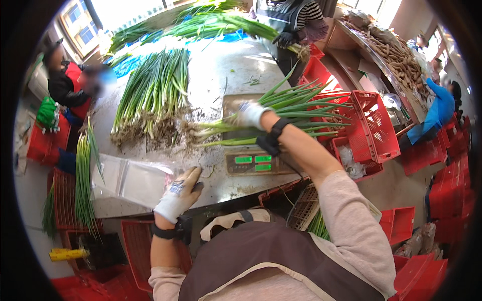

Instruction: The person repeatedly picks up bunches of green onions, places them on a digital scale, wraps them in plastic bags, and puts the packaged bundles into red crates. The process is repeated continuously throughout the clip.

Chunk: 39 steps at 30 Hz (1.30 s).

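My right hand (246, 113), in a white-backed work glove, is closed over a bunch of green onions (297, 109) lying across a digital scale (260, 165); its fingers are blurred. The roots point left, and the leaves hang past the table's right side. My left hand (182, 192), gloved too, rests on the near edge of the metal table (226, 186), thumb apart and nothing in its grasp. Beside its fingers lie clear plastic bags (131, 180). A large pile of green onions (154, 90) with soil-covered roots lies left of the scale.
A small bundle of green onions (84, 177) hangs over the table's left edge. Red crates (372, 124) stand on the right. Across the table a person (288, 22) holds more green onions; another person (75, 82) is at the left. Brown roots (395, 52) fill a far bench.
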Available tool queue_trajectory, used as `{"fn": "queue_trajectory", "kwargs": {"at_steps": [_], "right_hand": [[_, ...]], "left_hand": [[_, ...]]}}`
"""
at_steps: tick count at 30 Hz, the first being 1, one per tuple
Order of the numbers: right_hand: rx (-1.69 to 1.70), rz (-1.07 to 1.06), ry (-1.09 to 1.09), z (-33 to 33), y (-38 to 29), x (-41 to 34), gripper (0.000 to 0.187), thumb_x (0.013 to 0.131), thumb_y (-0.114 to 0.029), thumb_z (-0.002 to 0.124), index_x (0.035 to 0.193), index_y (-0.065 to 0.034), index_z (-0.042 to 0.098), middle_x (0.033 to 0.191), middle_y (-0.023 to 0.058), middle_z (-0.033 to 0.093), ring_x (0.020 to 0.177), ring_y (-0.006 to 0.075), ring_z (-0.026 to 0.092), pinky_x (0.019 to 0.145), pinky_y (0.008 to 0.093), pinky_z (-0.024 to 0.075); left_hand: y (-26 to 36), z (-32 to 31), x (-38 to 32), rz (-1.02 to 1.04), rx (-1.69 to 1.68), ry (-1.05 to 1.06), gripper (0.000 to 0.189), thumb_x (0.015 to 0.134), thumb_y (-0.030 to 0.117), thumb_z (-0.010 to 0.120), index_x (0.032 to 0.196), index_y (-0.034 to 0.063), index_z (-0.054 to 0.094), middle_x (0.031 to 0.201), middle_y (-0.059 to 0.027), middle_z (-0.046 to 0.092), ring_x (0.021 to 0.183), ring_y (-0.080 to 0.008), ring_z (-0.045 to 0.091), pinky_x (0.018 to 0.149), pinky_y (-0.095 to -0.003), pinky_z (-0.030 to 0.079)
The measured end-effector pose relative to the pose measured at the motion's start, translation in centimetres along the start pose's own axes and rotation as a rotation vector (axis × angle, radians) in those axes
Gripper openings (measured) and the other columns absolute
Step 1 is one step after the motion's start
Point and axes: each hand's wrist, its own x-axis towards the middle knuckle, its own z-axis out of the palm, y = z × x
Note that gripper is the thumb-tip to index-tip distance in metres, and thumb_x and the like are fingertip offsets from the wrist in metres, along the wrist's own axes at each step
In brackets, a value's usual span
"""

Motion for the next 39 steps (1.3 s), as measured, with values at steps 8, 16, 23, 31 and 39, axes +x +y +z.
{"fn": "queue_trajectory", "kwargs": {"at_steps": [8,16,23,31,39], "right_hand": [[0.204,0.124,0.147,-2.7,5.1,-3.6,0.045,0.090,-0.044,0.056,0.124,-0.0149,0.061,0.116,0.0174,0.066,0.110,0.0342,0.061,0.095,0.0400,0.0479],[0.150,0.254,0.138,-1.8,1.4,-4.5,0.036,0.091,-0.041,0.059,0.123,-0.0242,0.062,0.118,0.0107,0.066,0.107,0.0316,0.063,0.094,0.0402,0.0489],[0.165,0.229,0.122,-1.1,0.8,-3.4,0.035,0.088,-0.037,0.063,0.117,-0.0168,0.066,0.116,0.0106,0.066,0.107,0.0308,0.062,0.092,0.0386,0.0486],[-0.072,0.090,0.079,1.6,-0.3,-2.4,0.033,0.088,-0.033,0.061,0.116,-0.0155,0.064,0.123,0.0091,0.060,0.112,0.0299,0.059,0.094,0.0395,0.0486],[-0.253,0.015,0.196,3.2,-0.4,-2.7,0.038,0.085,-0.036,0.065,0.113,-0.0108,0.063,0.114,0.0135,0.061,0.108,0.0312,0.059,0.090,0.0433,0.0474]], "left_hand": [[-3.6,5.8,-2.4,-0.246,-0.123,-0.245,0.042,0.089,0.025,0.058,0.124,0.0019,0.057,0.122,-0.0210,0.060,0.112,-0.0374,0.058,0.095,-0.0412,0.046],[-6.4,7.7,-4.3,-0.335,-0.227,-0.165,0.034,0.090,0.026,0.059,0.117,0.0045,0.064,0.115,-0.0201,0.064,0.106,-0.0365,0.061,0.091,-0.0394,0.049],[-8.4,10.3,-1.2,-0.227,-0.342,-0.035,0.034,0.093,0.019,0.060,0.122,0.0018,0.060,0.108,-0.0170,0.068,0.099,-0.0323,0.065,0.084,-0.0380,0.052],[-11.6,12.4,10.0,-0.462,-2.156,0.341,0.034,0.097,0.024,0.058,0.124,0.0045,0.055,0.128,-0.0126,0.056,0.130,-0.0251,0.045,0.105,-0.0382,0.046],[-20.4,19.0,17.4,-0.018,-0.797,0.508,0.018,0.092,0.005,0.060,0.110,0.0020,0.060,0.107,-0.0075,0.065,0.096,-0.0215,0.063,0.088,-0.0290,0.054]]}}
